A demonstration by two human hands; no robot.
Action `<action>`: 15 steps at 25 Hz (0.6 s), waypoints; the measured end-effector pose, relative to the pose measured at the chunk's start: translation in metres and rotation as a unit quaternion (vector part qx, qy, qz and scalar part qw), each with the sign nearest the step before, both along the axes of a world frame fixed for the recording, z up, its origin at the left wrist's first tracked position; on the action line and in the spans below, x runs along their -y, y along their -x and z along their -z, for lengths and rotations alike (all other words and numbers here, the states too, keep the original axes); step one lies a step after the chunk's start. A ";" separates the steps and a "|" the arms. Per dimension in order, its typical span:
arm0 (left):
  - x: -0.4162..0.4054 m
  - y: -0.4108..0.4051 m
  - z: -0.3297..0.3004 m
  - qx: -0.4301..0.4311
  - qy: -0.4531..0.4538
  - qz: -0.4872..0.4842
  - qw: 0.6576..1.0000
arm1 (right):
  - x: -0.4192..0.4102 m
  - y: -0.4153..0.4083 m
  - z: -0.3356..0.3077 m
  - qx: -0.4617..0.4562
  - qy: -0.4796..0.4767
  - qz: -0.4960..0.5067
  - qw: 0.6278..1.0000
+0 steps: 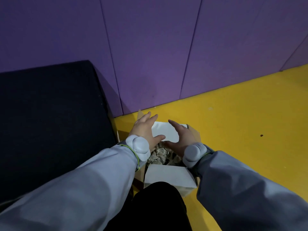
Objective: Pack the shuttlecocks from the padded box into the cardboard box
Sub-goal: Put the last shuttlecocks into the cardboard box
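Note:
A cardboard box (pixel 168 176) with white flaps stands on the yellow floor just in front of me. Several feathered shuttlecocks (pixel 160 155) lie inside it, seen through the gap between the flaps. My left hand (pixel 145 129) rests flat on the far white flap at its left side, fingers spread, holding nothing. My right hand (pixel 182 136) lies on the same flap at the right, fingers apart and thumb pointing inward over the opening. Both wrists carry grey bands. The padded box (pixel 50 117) is the large dark block to the left.
Purple padded wall panels (pixel 158 55) rise behind the box. The yellow floor (pixel 241 122) stretches to the right. My dark-trousered knee (pixel 158 205) sits just before the near flap.

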State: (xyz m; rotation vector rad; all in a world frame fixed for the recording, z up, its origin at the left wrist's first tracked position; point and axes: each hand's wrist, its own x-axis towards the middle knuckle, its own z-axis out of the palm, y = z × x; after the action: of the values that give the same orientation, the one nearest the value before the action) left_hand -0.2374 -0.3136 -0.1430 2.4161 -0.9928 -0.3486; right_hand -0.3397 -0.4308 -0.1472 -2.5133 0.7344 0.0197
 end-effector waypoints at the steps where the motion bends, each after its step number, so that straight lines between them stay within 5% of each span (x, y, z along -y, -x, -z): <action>1: -0.012 0.000 -0.008 0.010 0.009 -0.004 1.000 | -0.009 -0.002 -0.010 0.004 0.015 -0.007 1.000; 15: -0.260 -0.015 -0.054 0.060 0.037 -0.160 0.985 | -0.216 -0.056 -0.072 0.119 -0.003 -0.128 0.985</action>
State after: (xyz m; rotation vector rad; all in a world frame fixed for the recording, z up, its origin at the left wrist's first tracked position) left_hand -0.2228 -0.0536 -0.0892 2.4981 -0.6356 -0.0524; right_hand -0.2834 -0.2149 -0.0757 -2.5302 0.3138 -0.1858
